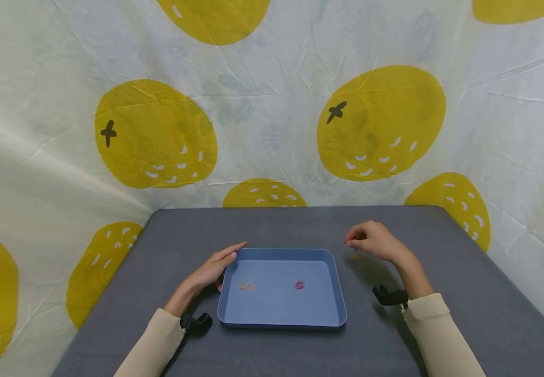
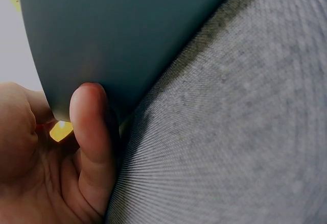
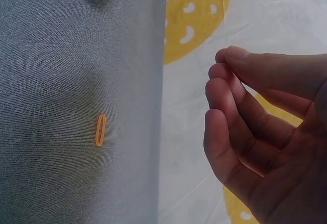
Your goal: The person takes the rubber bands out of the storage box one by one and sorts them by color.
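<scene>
A blue rectangular tray [image 1: 281, 317] lies on the table, with two tan rubber bands [image 1: 246, 286] at its left and a small cluster of pinkish-red bands [image 1: 299, 284] right of its middle. My left hand [image 1: 211, 269] holds the tray's far-left corner; in the left wrist view a bent finger [image 2: 92, 127] touches the outer wall. Right of the tray, my right hand [image 1: 376, 240] hovers above a lone orange rubber band [image 3: 100, 130] on the table. Its thumb meets the index fingertip, other fingers loosely bent, and I see nothing between them.
The grey cloth-covered table [image 1: 281, 353] reaches back to a white hanging cloth [image 1: 267, 131] printed with yellow fruit. Each wrist wears a black strap-on device, one on the left [image 1: 196, 323] and another on the right [image 1: 389, 295].
</scene>
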